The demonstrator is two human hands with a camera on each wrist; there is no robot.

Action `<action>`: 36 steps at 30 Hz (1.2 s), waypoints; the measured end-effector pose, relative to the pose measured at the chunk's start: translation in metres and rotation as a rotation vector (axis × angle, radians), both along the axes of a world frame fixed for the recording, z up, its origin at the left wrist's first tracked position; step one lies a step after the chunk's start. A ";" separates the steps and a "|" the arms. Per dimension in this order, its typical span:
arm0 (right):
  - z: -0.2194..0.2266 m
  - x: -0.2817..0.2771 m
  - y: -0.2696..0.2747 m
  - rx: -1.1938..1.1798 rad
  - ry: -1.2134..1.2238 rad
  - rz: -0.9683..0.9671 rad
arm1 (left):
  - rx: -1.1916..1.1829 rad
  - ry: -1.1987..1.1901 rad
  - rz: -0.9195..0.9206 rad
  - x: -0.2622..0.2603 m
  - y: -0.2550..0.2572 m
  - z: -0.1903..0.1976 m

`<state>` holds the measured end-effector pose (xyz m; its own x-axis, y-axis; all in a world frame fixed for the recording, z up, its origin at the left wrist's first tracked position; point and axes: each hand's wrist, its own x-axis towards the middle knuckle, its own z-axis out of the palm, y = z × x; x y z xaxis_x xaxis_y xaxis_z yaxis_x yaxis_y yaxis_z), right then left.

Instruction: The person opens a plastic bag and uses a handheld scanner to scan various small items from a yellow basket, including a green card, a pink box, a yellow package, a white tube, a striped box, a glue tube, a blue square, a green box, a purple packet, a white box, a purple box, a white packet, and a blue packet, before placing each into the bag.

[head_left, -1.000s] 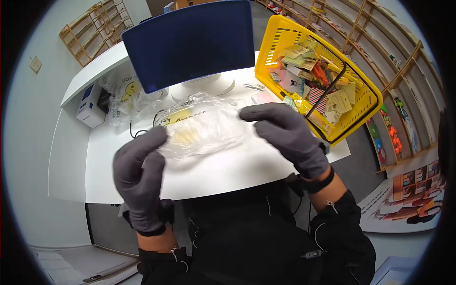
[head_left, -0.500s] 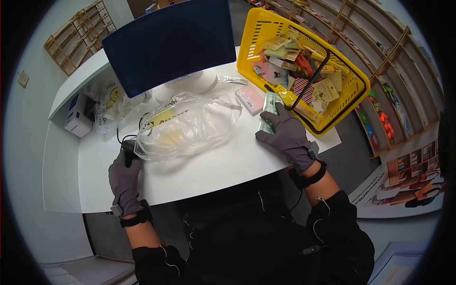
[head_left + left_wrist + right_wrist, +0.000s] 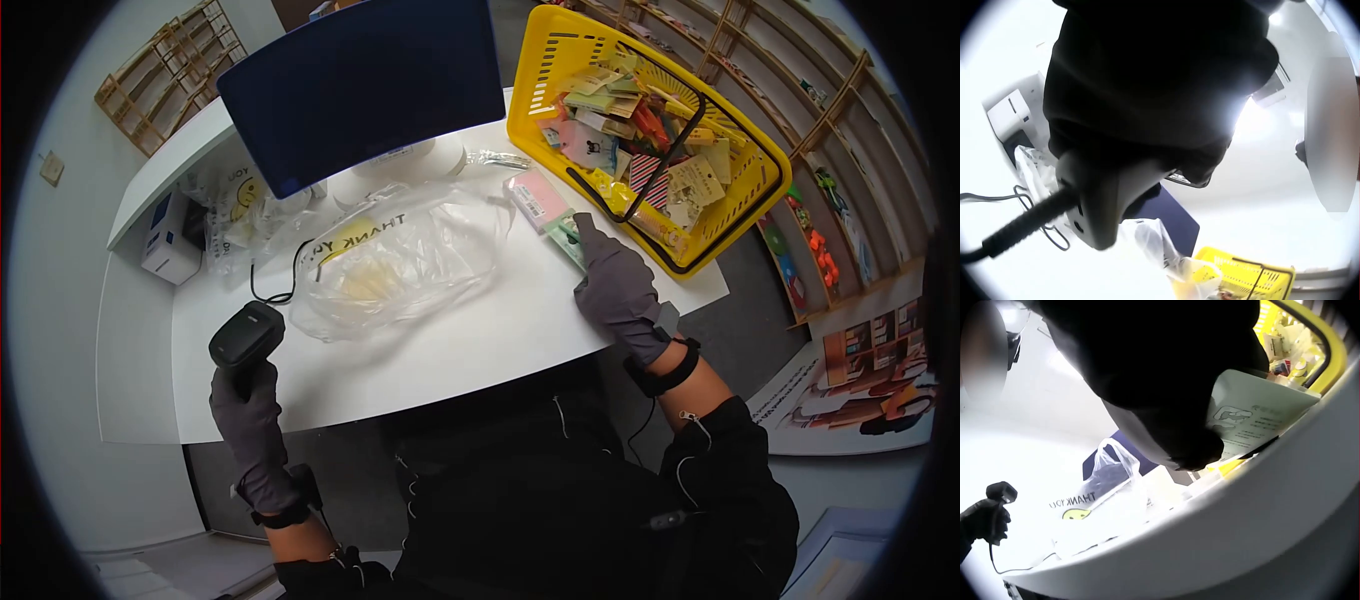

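Observation:
Gripped in my gloved left hand (image 3: pixel 245 415) is a black barcode scanner (image 3: pixel 247 335), its head raised over the desk's left front part. In the left wrist view the scanner's handle (image 3: pixel 1097 206) and cord (image 3: pixel 1029 222) hang below the dark glove. My gloved right hand (image 3: pixel 622 290) holds a flat pale green packet (image 3: pixel 568 240) by its near end, beside the basket. Printed text shows on the packet (image 3: pixel 1250 415) in the right wrist view. A pink-and-white packet (image 3: pixel 537 197) lies at its far end. Between the hands spreads a clear plastic bag (image 3: pixel 420 255) printed THANK YOU, something yellowish inside.
Behind the bag stands a dark monitor (image 3: pixel 365 90) on a white base. A yellow basket (image 3: pixel 545 85) full of small packaged goods sits at the desk's right. More plastic bags (image 3: pixel 235 215) and a white box (image 3: pixel 170 240) fill the left corner. The white desk (image 3: pixel 450 355) has a curved front edge.
Both hands have left the bag's sides. My left hand took hold of the scanner and lifted it leftward; my right hand moved onto the green packet and grips it.

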<state>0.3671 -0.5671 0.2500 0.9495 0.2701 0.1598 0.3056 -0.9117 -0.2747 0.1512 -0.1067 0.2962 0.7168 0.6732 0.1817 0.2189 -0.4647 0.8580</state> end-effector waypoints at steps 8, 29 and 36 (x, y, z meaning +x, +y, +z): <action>0.001 0.013 -0.023 -0.026 -0.025 -0.048 | -0.528 0.101 -0.076 -0.038 -0.041 0.027; 0.072 -0.055 0.078 0.991 1.048 0.387 | 0.083 0.027 -0.577 0.023 -0.130 0.033; 0.065 -0.055 0.084 0.924 1.067 0.469 | -0.027 -0.059 -0.576 0.026 -0.131 0.036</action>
